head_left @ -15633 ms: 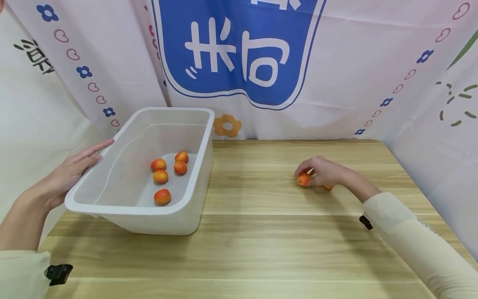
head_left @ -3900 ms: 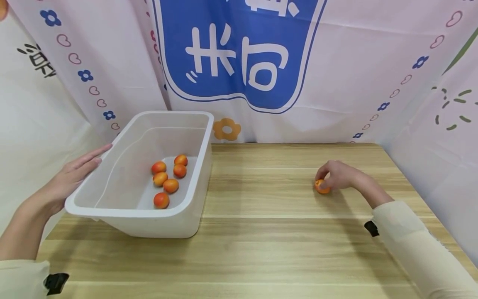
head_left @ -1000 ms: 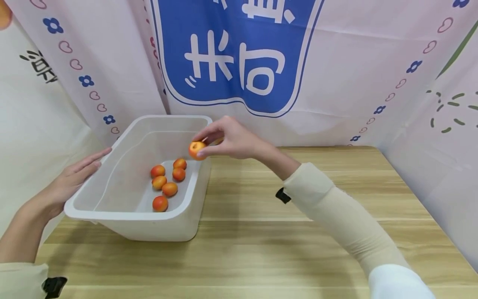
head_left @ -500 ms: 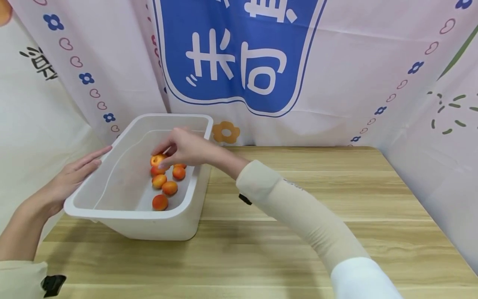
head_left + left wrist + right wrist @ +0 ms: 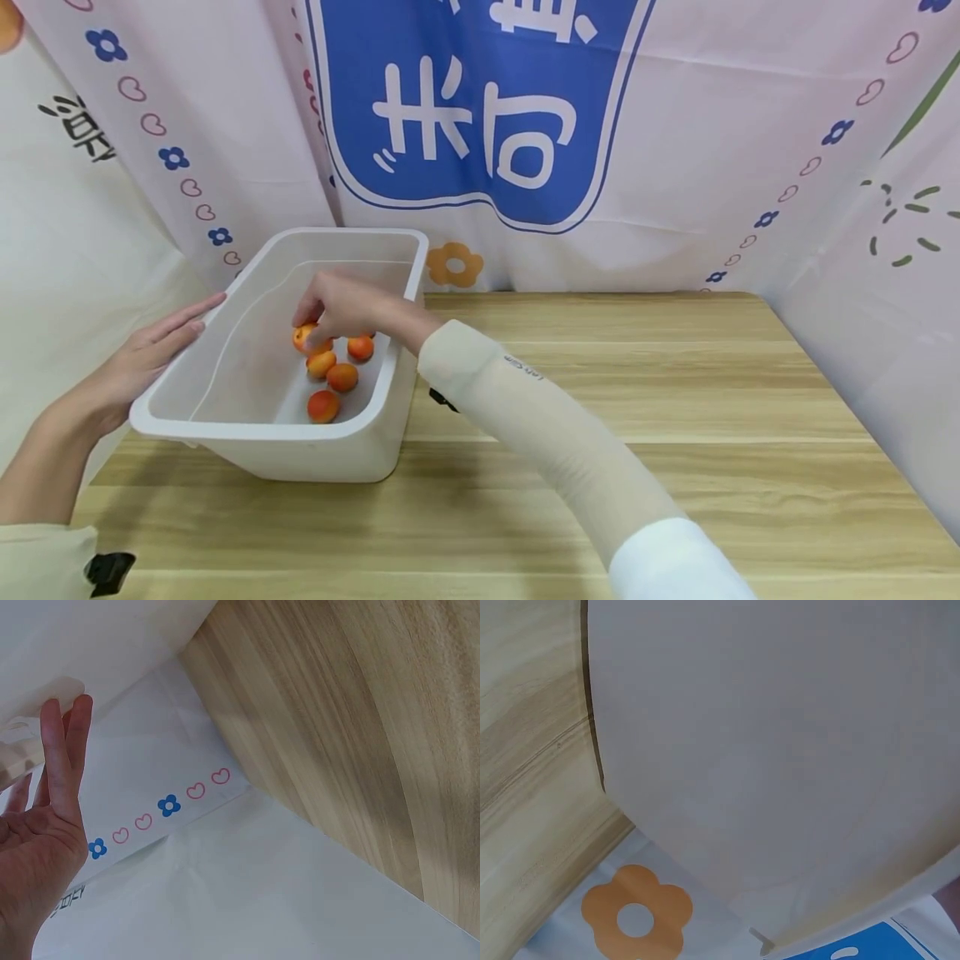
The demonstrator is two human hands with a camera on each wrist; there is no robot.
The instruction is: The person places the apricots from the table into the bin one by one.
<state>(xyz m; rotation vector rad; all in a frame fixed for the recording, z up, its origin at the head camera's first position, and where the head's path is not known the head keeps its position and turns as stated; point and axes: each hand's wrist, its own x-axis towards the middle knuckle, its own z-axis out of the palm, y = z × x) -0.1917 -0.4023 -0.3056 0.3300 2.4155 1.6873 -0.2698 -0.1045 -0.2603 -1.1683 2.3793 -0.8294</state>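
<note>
My right hand (image 5: 336, 304) reaches down inside a white plastic bin (image 5: 247, 430) and pinches an orange-red apricot (image 5: 301, 337) between thumb and fingers, low over the bin floor. Several more apricots (image 5: 342, 377) lie on that floor beside and below the hand, which partly hides some of them. At the bin's left side my left hand (image 5: 153, 350) rests with straight fingers against the rim. In the left wrist view, that hand's fingers (image 5: 64, 750) touch the bin's outer wall. The right wrist view shows mostly the bin's outer wall (image 5: 750, 750).
The bin stands on the left of a wood-grain table (image 5: 600, 400). Behind the table hangs a white printed cloth (image 5: 675, 167) with a blue sign, and more cloth closes both sides.
My right hand picked up an apricot from the right of the table, carried it left over the rim and lowered it into the bin. An earlier apricot joined the others. My left hand stayed.
</note>
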